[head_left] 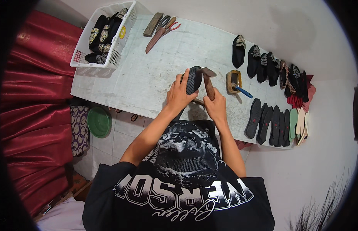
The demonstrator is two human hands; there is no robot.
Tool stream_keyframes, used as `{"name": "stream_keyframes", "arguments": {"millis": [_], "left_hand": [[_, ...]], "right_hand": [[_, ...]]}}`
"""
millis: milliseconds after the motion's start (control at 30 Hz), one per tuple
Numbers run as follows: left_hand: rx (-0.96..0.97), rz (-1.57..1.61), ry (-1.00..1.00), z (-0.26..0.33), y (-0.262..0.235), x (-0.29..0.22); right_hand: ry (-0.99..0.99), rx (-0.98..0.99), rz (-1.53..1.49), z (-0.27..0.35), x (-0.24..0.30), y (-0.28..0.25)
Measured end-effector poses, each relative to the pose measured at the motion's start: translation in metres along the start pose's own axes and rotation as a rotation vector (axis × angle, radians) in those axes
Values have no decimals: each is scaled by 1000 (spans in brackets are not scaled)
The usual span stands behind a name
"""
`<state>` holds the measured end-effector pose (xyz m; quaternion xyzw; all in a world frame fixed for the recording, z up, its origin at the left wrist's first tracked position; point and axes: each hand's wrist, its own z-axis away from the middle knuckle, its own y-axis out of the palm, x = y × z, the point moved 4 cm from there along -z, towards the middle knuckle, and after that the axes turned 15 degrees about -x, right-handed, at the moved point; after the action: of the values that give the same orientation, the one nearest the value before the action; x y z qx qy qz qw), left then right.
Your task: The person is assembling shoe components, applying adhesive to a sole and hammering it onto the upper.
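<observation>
My left hand (179, 94) is closed around a black shoe (193, 80), its ribbed dark sole turned up toward me and its lower part hidden by my wrist. In my right hand (216, 107) is the wooden handle of a hammer (208, 86). The metal hammer head sits right beside the shoe's upper edge; I cannot tell whether they touch. A second piece of wood (198, 102) shows between my two hands, partly hidden.
A white basket (120, 52) of decorated black shoes stands far left, near a wooden block (153, 24), scissors, pliers and a sheathed blade (158, 37). To my right are a glue container (229, 81) with a blue-handled brush (243, 91), black shoes (238, 54) and dark soles (254, 119).
</observation>
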<state>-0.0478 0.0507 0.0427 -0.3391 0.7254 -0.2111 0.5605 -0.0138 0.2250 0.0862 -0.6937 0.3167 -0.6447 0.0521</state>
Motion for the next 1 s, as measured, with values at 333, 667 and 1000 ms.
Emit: {"name": "stream_keyframes", "arguments": {"millis": [333, 667, 1000], "left_hand": [[4, 63, -25, -1, -2, 3], [212, 510, -206, -5, -9, 35], [493, 747, -558, 3, 17, 60]], "right_hand": [[2, 57, 45, -14, 19, 10], [38, 78, 144, 3, 1, 22], [4, 92, 35, 9, 10, 22]]}}
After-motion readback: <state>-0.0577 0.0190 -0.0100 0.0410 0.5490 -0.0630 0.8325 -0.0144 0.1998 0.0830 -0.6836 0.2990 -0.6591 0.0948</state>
